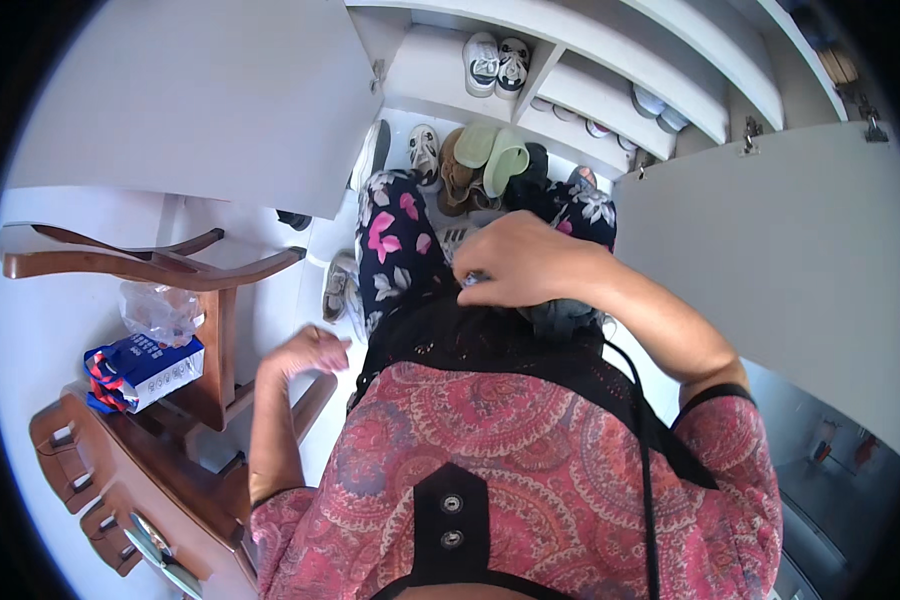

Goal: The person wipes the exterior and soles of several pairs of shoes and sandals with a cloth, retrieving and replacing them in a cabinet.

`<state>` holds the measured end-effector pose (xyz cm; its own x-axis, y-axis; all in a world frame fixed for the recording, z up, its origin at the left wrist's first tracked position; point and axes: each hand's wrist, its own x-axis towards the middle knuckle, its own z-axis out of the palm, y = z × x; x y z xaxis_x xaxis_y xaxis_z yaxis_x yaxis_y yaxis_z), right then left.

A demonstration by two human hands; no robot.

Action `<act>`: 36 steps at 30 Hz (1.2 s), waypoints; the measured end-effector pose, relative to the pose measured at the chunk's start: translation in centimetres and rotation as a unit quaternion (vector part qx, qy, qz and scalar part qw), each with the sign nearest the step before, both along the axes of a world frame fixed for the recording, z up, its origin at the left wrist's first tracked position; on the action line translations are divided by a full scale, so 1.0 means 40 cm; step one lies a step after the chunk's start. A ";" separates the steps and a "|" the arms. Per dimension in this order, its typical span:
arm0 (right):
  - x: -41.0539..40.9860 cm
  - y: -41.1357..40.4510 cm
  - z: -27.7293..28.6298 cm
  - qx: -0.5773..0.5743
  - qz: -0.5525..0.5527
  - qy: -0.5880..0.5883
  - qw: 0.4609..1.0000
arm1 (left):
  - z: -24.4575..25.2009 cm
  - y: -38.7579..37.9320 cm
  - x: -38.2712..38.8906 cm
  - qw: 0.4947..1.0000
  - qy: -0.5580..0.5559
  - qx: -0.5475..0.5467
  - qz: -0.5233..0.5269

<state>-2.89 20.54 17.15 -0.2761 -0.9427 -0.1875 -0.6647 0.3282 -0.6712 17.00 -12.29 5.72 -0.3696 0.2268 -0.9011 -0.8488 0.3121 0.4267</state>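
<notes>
My right hand point(517, 259) is over my lap, fingers curled inward; a small greyish bit shows between thumb and fingers, too unclear to name. Blurred, my left hand point(311, 351) hangs in the air left of my thigh, its fingers partly bent, touching nothing that shows. Between and beyond my knees, pale green slippers point(495, 154) lie on top of brown shoes point(457, 176). A white and black sneaker point(424, 150) stands to their left, and black footwear point(529, 176) to their right. Dark cloth point(562, 319) sits below my right wrist.
An open white shoe cabinet point(450, 67) with sneakers point(495, 66) on its shelf stands ahead, its doors point(765, 247) swung out both sides. Left are worn shoes point(336, 289), a wooden chair point(217, 330), a blue and white box point(157, 367) and a clear plastic bag point(161, 311).
</notes>
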 end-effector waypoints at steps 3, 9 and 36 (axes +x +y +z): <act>-0.084 0.062 -0.059 -0.061 -0.180 -0.020 0.982 | 0.026 0.029 -0.191 0.982 0.168 0.008 0.084; -0.169 0.073 -0.238 -0.181 -0.441 -0.224 0.850 | 0.113 0.294 -0.541 0.961 0.270 0.039 -0.035; -0.866 -0.091 -0.969 0.144 -0.458 0.069 0.874 | -0.363 0.421 -0.774 0.926 0.285 -0.073 -0.238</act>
<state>-37.54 16.90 -21.61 -0.9294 -0.2331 -0.2861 -0.1020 0.9073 -0.4079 -13.94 4.54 -8.78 -0.6840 0.3768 -0.6247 -0.2511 0.6824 0.6865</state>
